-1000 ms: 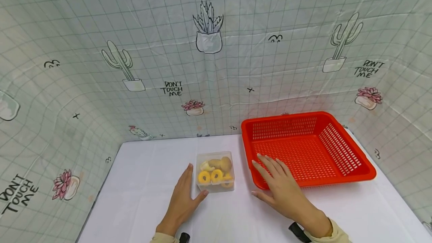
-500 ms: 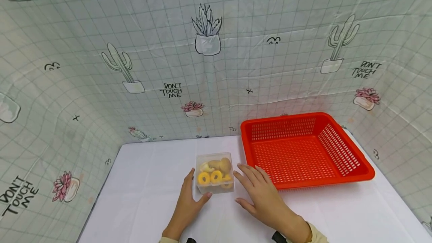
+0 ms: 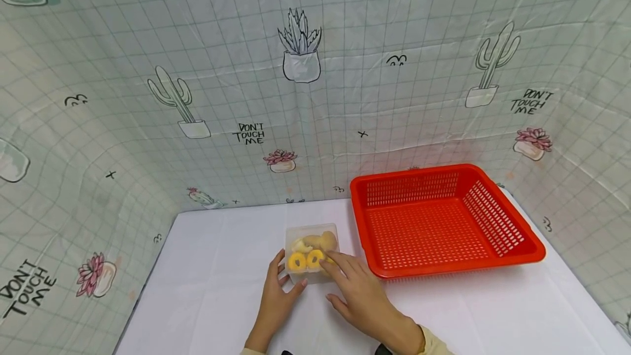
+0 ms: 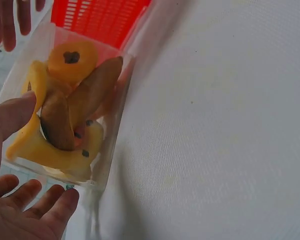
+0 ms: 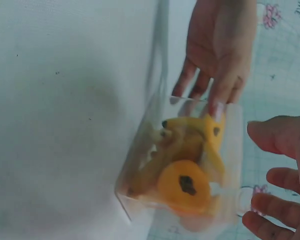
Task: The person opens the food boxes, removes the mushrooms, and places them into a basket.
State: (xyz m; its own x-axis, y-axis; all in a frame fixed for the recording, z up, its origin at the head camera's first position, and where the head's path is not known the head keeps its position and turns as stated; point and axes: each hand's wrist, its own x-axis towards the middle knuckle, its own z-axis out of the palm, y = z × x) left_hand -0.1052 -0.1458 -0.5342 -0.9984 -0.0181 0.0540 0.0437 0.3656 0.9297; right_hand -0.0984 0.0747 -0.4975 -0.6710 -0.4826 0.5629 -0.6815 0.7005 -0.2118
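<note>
A clear square plastic box (image 3: 294, 229) stands on the table with yellow ring-shaped pieces (image 3: 297, 262) and tan rounded pieces (image 3: 328, 240) inside. My left hand (image 3: 277, 300) holds its near left corner, thumb on the front and fingers along the left side. Through the clear wall, the left wrist view shows brown elongated pieces (image 4: 95, 90) among the yellow ones. My right hand (image 3: 362, 295) reaches over the box's right edge, fingers extended and holding nothing; it hides part of the contents. Whether its fingertips touch anything is unclear.
A red perforated plastic basket (image 3: 434, 229) stands to the right, close to the box, with nothing in it. White cloth covers the table (image 3: 222, 267). A patterned grid curtain (image 3: 222, 70) rises behind and on both sides.
My right hand has moved left from the basket's near rim to above the box. My left hand has shifted slightly right and closed in on the box's corner.
</note>
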